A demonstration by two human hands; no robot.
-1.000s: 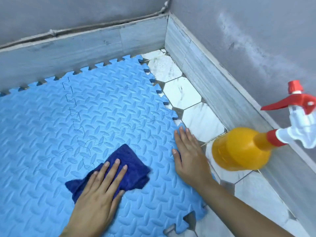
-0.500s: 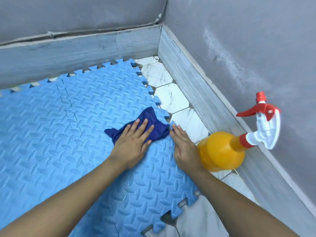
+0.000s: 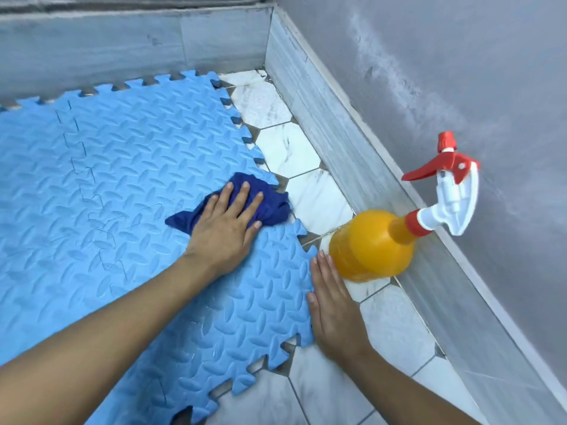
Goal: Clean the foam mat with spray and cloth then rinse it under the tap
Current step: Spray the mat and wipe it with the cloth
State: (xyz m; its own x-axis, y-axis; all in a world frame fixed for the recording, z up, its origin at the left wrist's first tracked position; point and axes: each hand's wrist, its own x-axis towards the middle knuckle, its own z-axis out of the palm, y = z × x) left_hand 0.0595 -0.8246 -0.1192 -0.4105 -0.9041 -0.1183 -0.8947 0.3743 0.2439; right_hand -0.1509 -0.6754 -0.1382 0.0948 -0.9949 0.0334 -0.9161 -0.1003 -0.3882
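- Your left hand (image 3: 225, 228) lies flat on the blue cloth (image 3: 270, 207), fingers straight and slightly spread, pressing it onto the foam mat (image 3: 122, 185) at the mat's right edge.
- Your right hand (image 3: 333, 305) lies flat, fingers straight and together, across the mat's right edge and the floor tile (image 3: 319, 200); it holds nothing.
- Spray bottle (image 3: 372, 245) stands just beyond your right fingertips, apparently touching them, trigger head pointing away to the right.
- Unwiped mat lies left of and beyond your left fingers; long run goes leftward.
- Right hand is nearer the bottle; left hand owns the cloth.
- No tap in view.
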